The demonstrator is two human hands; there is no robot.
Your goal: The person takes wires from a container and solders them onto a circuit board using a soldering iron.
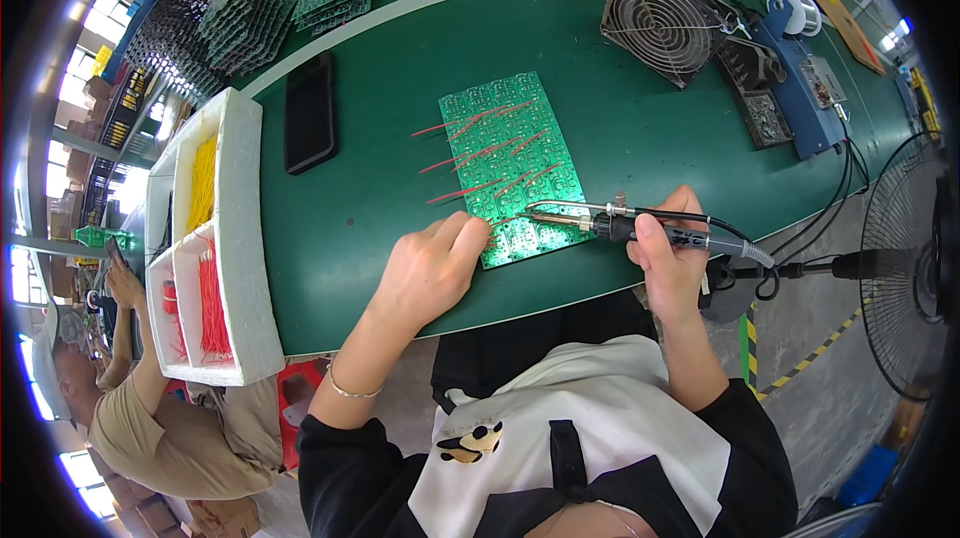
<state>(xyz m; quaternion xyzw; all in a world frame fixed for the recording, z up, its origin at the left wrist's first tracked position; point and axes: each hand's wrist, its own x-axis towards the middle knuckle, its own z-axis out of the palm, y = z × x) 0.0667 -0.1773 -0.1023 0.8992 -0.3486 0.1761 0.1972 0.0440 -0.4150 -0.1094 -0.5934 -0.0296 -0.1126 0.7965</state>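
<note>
A green circuit board panel [548, 163] lies on the green work mat, with several red wires [487, 154] standing out from it toward the left. My right hand [672, 256] is closed around the handle of a soldering iron [620, 226], which has a thin metal tube running along its top. The iron's tip touches or hovers just over the lower middle of the panel; I cannot tell which. At the panel's lower left edge my left hand [432, 268] pinches a red wire [503, 222], whose far end lies close to the tip.
A white foam box [250, 238] of yellow and red wires stands left, beside a black phone [310, 115]. Stacked boards [245, 23] sit far left. A square fan [662, 20] and blue soldering station [800, 88] stand at right. A co-worker [170, 428] sits at left.
</note>
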